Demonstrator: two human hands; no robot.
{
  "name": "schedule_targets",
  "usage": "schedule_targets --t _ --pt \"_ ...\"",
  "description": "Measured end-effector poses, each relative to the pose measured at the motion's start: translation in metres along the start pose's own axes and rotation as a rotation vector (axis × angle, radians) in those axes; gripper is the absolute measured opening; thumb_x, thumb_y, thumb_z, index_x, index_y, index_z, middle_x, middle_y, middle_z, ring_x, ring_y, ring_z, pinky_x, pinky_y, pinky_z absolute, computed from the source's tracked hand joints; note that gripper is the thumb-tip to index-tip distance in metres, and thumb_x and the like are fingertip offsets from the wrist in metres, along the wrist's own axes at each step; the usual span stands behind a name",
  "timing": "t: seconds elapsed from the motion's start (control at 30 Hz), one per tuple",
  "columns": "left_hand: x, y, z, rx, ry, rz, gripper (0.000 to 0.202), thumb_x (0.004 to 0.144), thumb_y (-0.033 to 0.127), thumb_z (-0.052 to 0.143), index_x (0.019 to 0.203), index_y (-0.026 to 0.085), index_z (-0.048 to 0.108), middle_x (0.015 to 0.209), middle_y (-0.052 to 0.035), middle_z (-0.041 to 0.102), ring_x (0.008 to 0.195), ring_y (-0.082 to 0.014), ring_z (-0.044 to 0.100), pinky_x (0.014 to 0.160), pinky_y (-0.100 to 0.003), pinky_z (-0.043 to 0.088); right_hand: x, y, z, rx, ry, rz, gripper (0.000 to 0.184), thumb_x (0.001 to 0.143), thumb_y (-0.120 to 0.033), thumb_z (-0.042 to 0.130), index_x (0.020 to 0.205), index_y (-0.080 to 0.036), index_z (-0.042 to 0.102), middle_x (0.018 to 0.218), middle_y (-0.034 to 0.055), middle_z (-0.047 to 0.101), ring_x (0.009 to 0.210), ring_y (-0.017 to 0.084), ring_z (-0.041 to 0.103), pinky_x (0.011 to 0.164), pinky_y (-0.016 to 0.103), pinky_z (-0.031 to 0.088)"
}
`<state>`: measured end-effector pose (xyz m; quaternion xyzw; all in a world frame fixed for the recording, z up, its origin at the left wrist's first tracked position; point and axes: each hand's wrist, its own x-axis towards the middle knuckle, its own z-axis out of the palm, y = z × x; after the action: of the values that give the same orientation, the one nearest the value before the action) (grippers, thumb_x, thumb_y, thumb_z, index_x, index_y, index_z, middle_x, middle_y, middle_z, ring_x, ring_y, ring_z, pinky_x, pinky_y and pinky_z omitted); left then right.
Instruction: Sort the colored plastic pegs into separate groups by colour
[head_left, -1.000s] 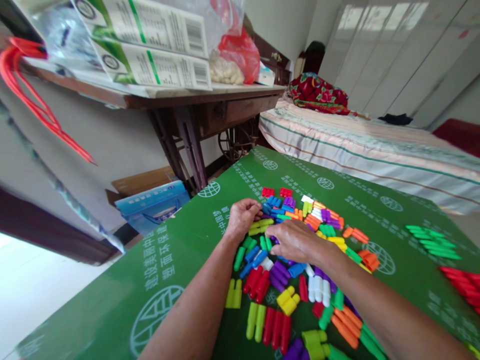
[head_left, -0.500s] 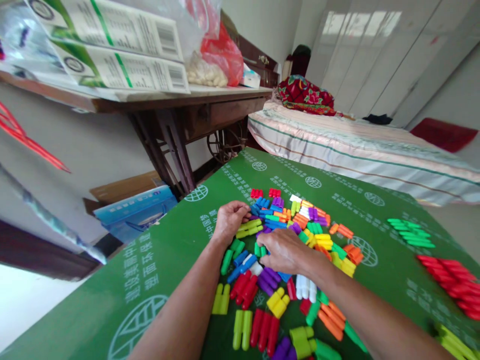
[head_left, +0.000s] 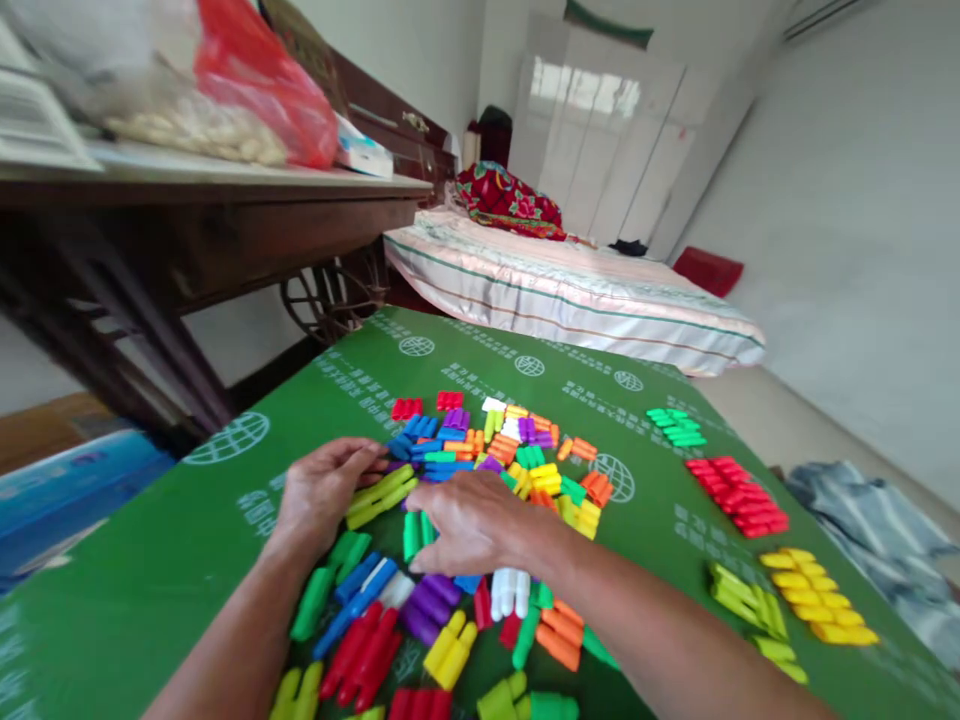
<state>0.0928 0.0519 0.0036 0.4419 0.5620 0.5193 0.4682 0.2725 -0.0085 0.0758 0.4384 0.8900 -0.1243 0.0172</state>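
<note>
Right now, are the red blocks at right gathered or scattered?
Gathered: the red blocks lie side by side in one cluster, apart from the mixed pile.

Single head camera, looking forward and down.
I have one view only: it sits on the person's head, very near above the left hand (head_left: 322,490) and the right hand (head_left: 472,520) over the green board (head_left: 225,520), both forearms entering from the bottom edge. It faces along the board toward the bed (head_left: 570,290) and far white doors (head_left: 600,130).
</note>
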Motion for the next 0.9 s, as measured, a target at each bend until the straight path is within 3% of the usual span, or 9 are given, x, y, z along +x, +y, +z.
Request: schedule_targets --t 0.13,0.27,0.33,0.43,0.6,0.9 --pt "0.001 0.005 0.002 -0.002 0.008 -0.046 0.031 0.055 0.037 0.074 0.077 0.017 0.066 0.073 -0.0008 0.072 0.069 -0.014 0.066 0.061 -0.02 0.052 -0.039 0.059 -0.017 0.141 0.174 0.229 0.041 0.073 -0.048 0.067 0.104 -0.022 0.064 0.078 -0.0021 0.067 0.064 0.012 0.058 0.053 0.022 0.033" --pt "0.001 0.007 0.004 -0.006 0.039 -0.068 0.034 0.049 0.039 0.077 0.074 0.019 0.066 0.072 -0.0003 0.072 0.068 -0.016 0.065 0.06 -0.022 0.052 -0.104 0.164 -0.024 0.21 0.267 0.668 0.041 0.071 -0.04 0.072 0.103 -0.017 0.064 0.07 -0.0028 0.061 0.063 0.012 0.056 0.055 0.022 0.036" --pt "0.001 0.008 0.005 -0.001 0.044 -0.061 0.036 0.047 0.04 0.078 0.073 0.019 0.066 0.074 -0.001 0.073 0.07 -0.0173 0.066 0.06 -0.023 0.053 -0.141 0.215 -0.024 0.237 0.273 0.946 0.032 0.069 -0.035 0.075 0.093 -0.016 0.064 0.062 -0.0025 0.059 0.059 0.013 0.055 0.056 0.024 0.038" --pt "0.001 0.008 0.005 0.03 0.046 -0.06 0.037 0.047 0.042 0.077 0.074 0.018 0.067 0.073 -0.0011 0.072 0.069 -0.0165 0.065 0.06 -0.022 0.052 -0.19 0.269 -0.019 0.255 0.244 1.125 0.017 0.074 -0.029 0.07 0.071 -0.015 0.06 0.046 -0.001 0.052 0.044 0.014 0.049 0.049 0.027 0.037" --pt "0.001 0.008 0.006 0.056 0.082 -0.071 0.035 0.047 0.041 0.076 0.074 0.019 0.067 0.072 0.0001 0.072 0.068 -0.0147 0.064 0.061 -0.02 0.052 -0.223 0.311 -0.003 0.318 0.231 1.28 0.029 0.074 -0.029 0.07 0.056 -0.019 0.049 0.036 -0.0011 0.046 0.033 0.012 0.041 0.041 0.027 0.033" --pt "-0.004 0.014 0.011 0.088 0.13 -0.077 0.033 0.046 0.04 0.074 0.072 0.021 0.068 0.073 0.0003 0.072 0.071 -0.0159 0.066 0.061 -0.021 0.053 -0.213 0.326 0.002 0.417 0.247 1.286 0.032 0.078 -0.026 0.062 0.051 -0.017 0.048 0.039 0.0015 0.048 0.039 0.01 0.046 0.046 0.026 0.034"
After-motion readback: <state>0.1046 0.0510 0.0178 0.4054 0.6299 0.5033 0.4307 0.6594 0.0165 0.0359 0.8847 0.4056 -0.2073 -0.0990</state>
